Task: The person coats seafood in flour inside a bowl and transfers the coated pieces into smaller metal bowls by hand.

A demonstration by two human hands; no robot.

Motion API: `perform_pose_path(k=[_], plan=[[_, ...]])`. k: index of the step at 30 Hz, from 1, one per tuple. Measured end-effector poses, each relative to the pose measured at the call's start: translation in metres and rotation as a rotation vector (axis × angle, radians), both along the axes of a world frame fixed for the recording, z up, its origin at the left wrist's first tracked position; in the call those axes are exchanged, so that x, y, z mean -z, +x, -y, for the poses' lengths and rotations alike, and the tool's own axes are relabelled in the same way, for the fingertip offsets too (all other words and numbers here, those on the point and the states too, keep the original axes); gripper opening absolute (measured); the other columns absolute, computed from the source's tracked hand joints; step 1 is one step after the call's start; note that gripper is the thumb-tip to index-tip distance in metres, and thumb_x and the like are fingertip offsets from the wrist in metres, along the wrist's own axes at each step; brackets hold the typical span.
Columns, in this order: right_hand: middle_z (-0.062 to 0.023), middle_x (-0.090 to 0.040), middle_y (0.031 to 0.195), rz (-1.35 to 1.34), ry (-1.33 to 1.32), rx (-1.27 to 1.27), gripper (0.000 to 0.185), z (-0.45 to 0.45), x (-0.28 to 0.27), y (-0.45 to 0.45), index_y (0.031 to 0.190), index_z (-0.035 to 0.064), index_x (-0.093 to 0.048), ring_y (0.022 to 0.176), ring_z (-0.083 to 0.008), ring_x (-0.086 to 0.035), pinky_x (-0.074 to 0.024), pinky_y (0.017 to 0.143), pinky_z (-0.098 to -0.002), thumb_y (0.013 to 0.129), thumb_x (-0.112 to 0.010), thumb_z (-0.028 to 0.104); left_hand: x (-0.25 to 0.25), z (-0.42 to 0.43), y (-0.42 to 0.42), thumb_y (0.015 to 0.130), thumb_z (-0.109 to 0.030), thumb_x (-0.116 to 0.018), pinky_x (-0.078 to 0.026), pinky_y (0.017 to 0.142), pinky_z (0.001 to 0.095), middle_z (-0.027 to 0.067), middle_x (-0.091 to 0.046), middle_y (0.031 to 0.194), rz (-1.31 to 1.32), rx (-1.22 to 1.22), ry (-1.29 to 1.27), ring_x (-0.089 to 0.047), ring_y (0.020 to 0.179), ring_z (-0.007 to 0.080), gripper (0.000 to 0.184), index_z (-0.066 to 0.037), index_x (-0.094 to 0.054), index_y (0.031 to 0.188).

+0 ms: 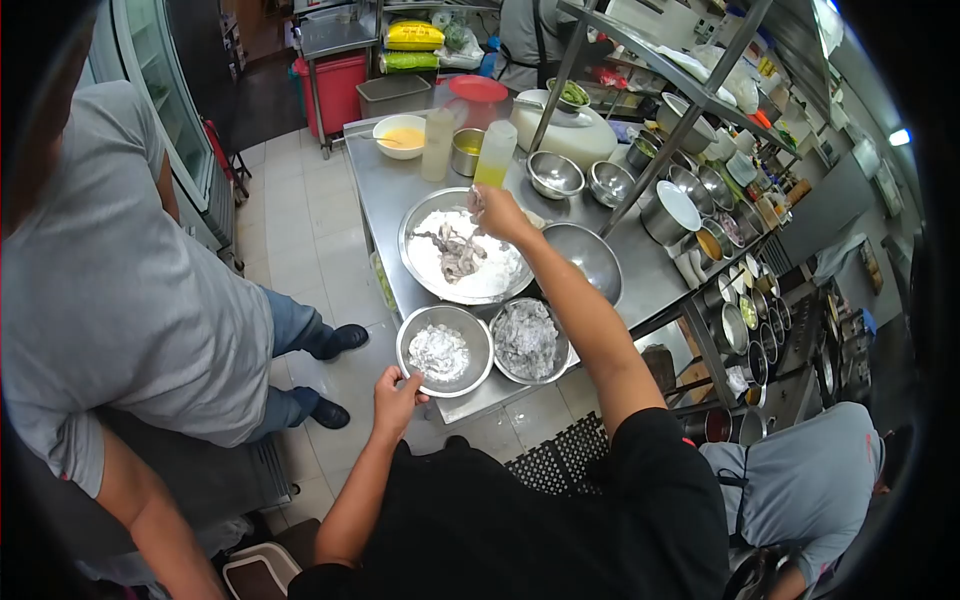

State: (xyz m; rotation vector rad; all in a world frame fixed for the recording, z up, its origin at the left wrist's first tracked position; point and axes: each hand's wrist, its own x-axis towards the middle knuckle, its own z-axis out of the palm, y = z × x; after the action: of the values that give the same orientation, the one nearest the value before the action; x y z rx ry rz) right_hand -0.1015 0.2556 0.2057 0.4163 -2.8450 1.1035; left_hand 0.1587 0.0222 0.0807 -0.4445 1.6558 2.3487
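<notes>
My left hand [397, 400] is closed on the near-left rim of a metal bowl [480, 350] that holds a clump of white, flour-coated pieces [438, 352]. Over the right side of a large steel bowl [409, 262], my right hand [497, 213] has its fingers curled together, dusted white; whatever they hold is hidden. White flour [490, 275] fills that large bowl, and greyish, limp strips resembling squid [458, 252] lie on top. Beside the left-hand bowl stands another metal bowl with a heap of grey, wet-looking pieces [525, 340].
Beyond the bowls stand a bowl of yellow liquid [401, 137], two squeeze bottles [495, 152] and small steel bowls [555, 175]. A shelf post [650, 165] rises at the right. A person in grey [150, 260] is at my left, another [810, 480] at the right.
</notes>
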Motion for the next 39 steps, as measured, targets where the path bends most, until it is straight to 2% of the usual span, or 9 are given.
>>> perform_pose_path(k=[9,11,15,19,22,27,35,37,39], plan=[[-0.0148,-0.065,0.081,-0.163,-0.019,0.007,0.021,0.003,0.018,-0.001,0.088,0.0009,-0.064,0.079,-0.0284,-0.065,-0.0496,0.070,-0.0382,0.067,-0.066,-0.004,-0.004,-0.002,0.001,0.089,-0.011,-0.062,-0.050,0.056,0.0210,0.0030,-0.058,0.086,0.003,0.005,-0.021,-0.056,0.066,0.0079,0.011,-0.004,-0.054,0.093],[-0.0076,-0.063,0.081,-0.004,-0.225,0.041,0.022,0.001,0.013,-0.002,0.089,0.0014,-0.063,0.071,-0.0185,-0.062,-0.0510,0.068,-0.0314,0.068,-0.060,-0.005,-0.004,-0.003,0.001,0.088,-0.011,-0.062,-0.050,0.056,0.0211,0.0029,-0.058,0.086,0.013,0.009,-0.012,-0.056,0.066,0.0079,0.012,-0.004,-0.054,0.093],[-0.0077,-0.065,0.089,0.174,-0.427,0.081,0.029,0.003,0.000,0.000,0.096,0.0014,-0.064,0.079,-0.0190,-0.063,-0.0512,0.075,-0.0301,0.067,-0.066,-0.001,-0.005,-0.002,-0.001,0.088,-0.007,-0.061,-0.052,0.055,0.0215,0.0063,-0.059,0.092,0.031,-0.007,0.003,-0.059,0.067,0.0093,0.010,-0.001,-0.055,0.093],[-0.0123,-0.067,0.100,-0.388,0.098,-0.121,0.049,-0.002,0.034,-0.003,0.111,0.0001,-0.065,0.089,-0.0188,-0.065,-0.0525,0.070,-0.0313,0.066,-0.080,0.012,-0.008,-0.002,0.000,0.088,-0.007,-0.061,-0.051,0.055,0.0216,0.0059,-0.059,0.090,0.029,0.006,-0.007,-0.058,0.066,0.0089,0.009,-0.001,-0.055,0.092],[-0.0058,-0.067,0.091,0.237,-0.693,0.080,0.037,0.005,0.004,0.013,0.111,0.0039,-0.064,0.073,-0.0136,-0.061,-0.0471,0.056,-0.0260,0.080,-0.075,0.021,-0.006,-0.004,0.002,0.088,-0.008,-0.062,-0.051,0.054,0.0218,0.0055,-0.059,0.088,0.034,-0.013,-0.013,-0.057,0.066,0.0091,0.009,-0.002,-0.054,0.090],[0.0024,-0.056,0.070,0.358,-1.051,0.090,0.020,-0.030,-0.014,0.009,0.101,0.0048,-0.065,0.055,-0.0048,-0.047,-0.0381,0.046,-0.0228,0.087,-0.066,0.019,-0.002,-0.002,0.001,0.088,-0.009,-0.063,-0.050,0.053,0.0224,0.0046,-0.058,0.084,0.047,0.002,-0.019,-0.057,0.065,0.0097,0.012,-0.003,-0.053,0.086],[-0.0039,-0.060,0.062,0.099,-0.147,0.147,0.018,-0.186,-0.004,0.052,0.085,0.0025,-0.068,0.051,-0.0101,-0.053,-0.0427,0.047,-0.0276,0.085,-0.066,0.021,-0.006,-0.009,0.005,0.087,-0.008,-0.063,-0.050,0.053,0.0228,0.0045,-0.059,0.083,0.069,-0.015,-0.049,-0.058,0.064,0.0104,0.011,-0.004,-0.052,0.088],[-0.0100,-0.066,0.068,0.239,0.462,0.118,0.024,-0.213,0.022,0.057,0.084,0.0024,-0.068,0.056,-0.0167,-0.061,-0.0502,0.054,-0.0312,0.078,-0.072,0.026,-0.003,-0.007,0.005,0.087,-0.009,-0.063,-0.049,0.053,0.0224,0.0039,-0.060,0.083,0.068,-0.005,-0.053,-0.058,0.064,0.0102,0.011,-0.005,-0.053,0.089],[-0.0158,-0.068,0.077,0.577,0.666,0.082,0.035,-0.220,0.048,0.066,0.096,0.0029,-0.067,0.066,-0.0255,-0.067,-0.0545,0.064,-0.0358,0.071,-0.075,0.026,-0.004,-0.007,0.004,0.087,-0.009,-0.063,-0.049,0.053,0.0218,0.0029,-0.060,0.081,0.072,-0.015,-0.047,-0.058,0.064,0.0097,0.010,-0.005,-0.053,0.090]])
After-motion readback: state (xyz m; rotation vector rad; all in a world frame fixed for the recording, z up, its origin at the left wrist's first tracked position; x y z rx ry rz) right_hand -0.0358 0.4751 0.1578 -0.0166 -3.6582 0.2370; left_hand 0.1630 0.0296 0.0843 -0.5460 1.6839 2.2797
